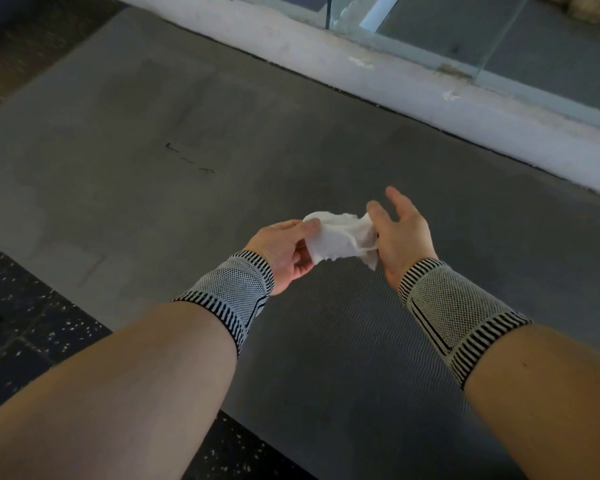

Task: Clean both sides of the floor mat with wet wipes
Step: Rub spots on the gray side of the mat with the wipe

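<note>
Floor mat (187,140) streaks could be left if the wet wipe (340,240), pinched bunched between left hand (284,251) and right hand (400,233), is not spread.

- The large grey floor mat (194,140) looks like matt foam or rubber; near the arms its surface shows a fine wavy ribbed texture, farther off it reads smooth and dull, with a few dark scuff marks.
- The crumpled white wet wipe (340,239) is thin, soft, fibrous cloth-like sheet, wrinkled and slightly translucent at its edges.
- The knitted grey wrist bands (458,308) are stretchy mesh-weave fabric with black-and-white ribbed cuffs.
- The black speckled floor (32,327) looks like matt rubber tile with white flecks.
- The pale ledge (413,84) seems rough painted concrete, chipped and stained.
- The clear glass panels (465,36) are smooth and glossy.
</note>
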`<action>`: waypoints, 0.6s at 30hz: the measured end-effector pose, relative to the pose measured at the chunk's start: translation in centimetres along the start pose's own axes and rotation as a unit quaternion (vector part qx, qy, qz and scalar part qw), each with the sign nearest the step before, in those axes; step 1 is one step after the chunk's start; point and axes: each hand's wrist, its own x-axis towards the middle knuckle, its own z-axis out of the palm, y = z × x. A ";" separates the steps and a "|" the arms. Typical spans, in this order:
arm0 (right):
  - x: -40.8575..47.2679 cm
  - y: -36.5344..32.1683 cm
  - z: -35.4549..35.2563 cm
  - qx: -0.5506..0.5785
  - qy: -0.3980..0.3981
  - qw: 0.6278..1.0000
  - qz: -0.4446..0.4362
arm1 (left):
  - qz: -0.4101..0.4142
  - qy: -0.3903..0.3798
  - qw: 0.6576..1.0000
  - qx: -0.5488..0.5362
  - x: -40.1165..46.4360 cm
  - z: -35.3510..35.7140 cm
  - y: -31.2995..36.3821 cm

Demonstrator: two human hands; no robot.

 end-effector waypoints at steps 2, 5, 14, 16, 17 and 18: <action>-0.1 0.0 -0.1 0.040 -0.051 0.998 0.011 | -0.005 -0.022 1.000 0.001 0.0 -0.2 0.1; 0.0 0.3 -0.7 -0.079 -0.141 0.987 0.012 | -0.016 -0.035 0.999 -0.011 0.0 -0.5 0.2; 0.9 0.5 -0.7 -0.107 -0.136 0.983 0.065 | -0.011 -0.028 0.998 -0.055 0.1 -0.1 0.2; 1.0 0.2 -0.6 -0.079 -0.120 0.987 0.075 | -0.001 -0.014 0.998 -0.068 0.3 0.0 0.2; 1.0 0.1 -0.6 -0.062 -0.109 0.989 0.079 | 0.007 0.002 0.998 -0.067 0.3 0.1 0.3; 0.9 -0.1 -0.5 -0.045 -0.093 0.991 0.083 | 0.021 0.027 0.998 -0.049 0.5 0.2 0.3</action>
